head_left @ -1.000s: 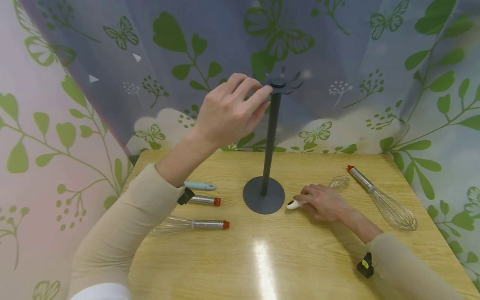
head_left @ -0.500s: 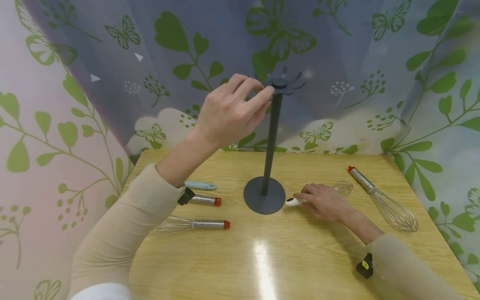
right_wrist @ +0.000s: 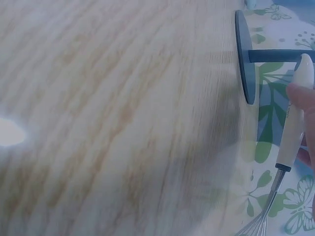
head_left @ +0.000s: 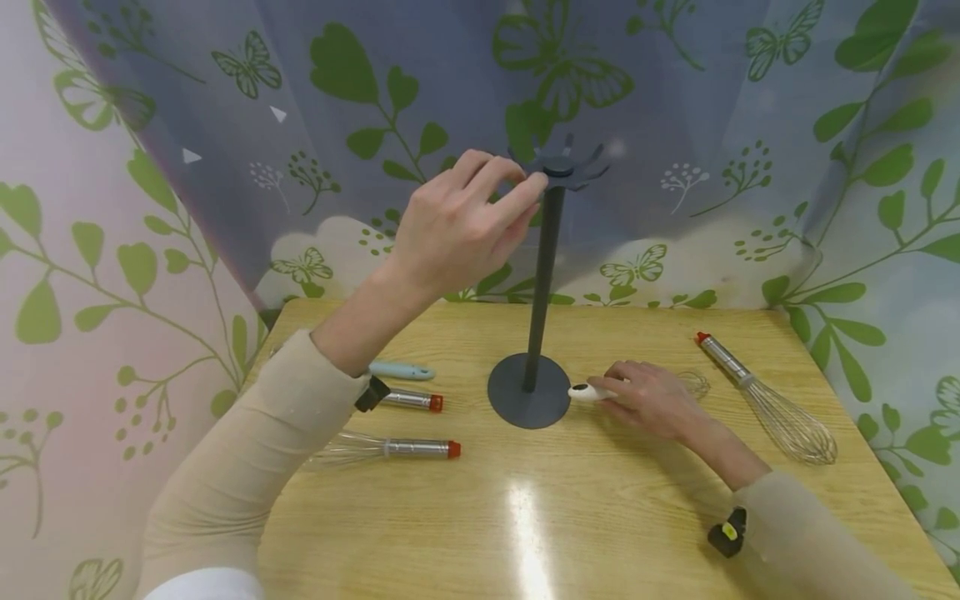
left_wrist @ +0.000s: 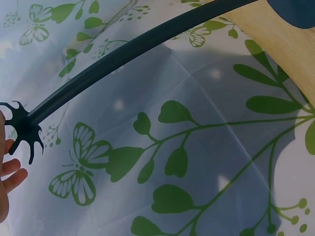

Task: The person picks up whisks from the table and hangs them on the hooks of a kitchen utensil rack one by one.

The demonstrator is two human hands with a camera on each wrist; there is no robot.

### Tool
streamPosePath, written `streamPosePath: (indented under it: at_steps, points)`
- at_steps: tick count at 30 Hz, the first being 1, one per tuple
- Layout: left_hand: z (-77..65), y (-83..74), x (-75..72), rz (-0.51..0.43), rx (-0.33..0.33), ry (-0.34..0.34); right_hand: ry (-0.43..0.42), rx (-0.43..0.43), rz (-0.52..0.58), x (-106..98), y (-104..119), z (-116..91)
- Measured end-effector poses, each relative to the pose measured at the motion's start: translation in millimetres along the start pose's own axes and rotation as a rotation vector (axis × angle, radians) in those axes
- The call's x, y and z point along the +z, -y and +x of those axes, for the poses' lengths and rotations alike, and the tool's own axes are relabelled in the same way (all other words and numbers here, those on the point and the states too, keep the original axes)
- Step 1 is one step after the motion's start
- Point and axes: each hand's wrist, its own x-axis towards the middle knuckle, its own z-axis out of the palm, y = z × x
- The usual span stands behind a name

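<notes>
A dark grey hook stand (head_left: 542, 283) rises from its round base on the wooden table. At its top, my left hand (head_left: 457, 221) has curled fingers and seems to pinch one of the hooks; the exact contact is hidden. In the left wrist view, fingers show behind the hook ring (left_wrist: 24, 125). My right hand (head_left: 652, 400) grips a small whisk by its white handle (head_left: 585, 392), just right of the base. The right wrist view shows thumb and fingers around that handle (right_wrist: 294, 128), with the wires (right_wrist: 261, 219) pointing down.
A large whisk (head_left: 757, 392) with a red-tipped metal handle lies at the right. To the left lie another such whisk (head_left: 416, 449), a red-tipped metal handle (head_left: 411, 400) and a light blue handle (head_left: 401, 371), partly behind my left arm. Patterned curtains surround the table.
My right hand has shifted slightly up and left with the small whisk, bringing its handle end close to the stand's base. The left hand stays at the stand's top.
</notes>
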Motion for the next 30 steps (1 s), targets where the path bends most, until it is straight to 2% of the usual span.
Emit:
streamPosePath:
  at_steps: [22, 30]
  points:
    - [-0.6, -0.2, 0.7, -0.016, -0.004, 0.002, -0.228, 0.061, 0.005, -4, 1, 14]
    - [-0.8, -0.9, 0.4, -0.018, -0.009, 0.009, -0.277, 0.094, 0.061, -8, 1, 22]
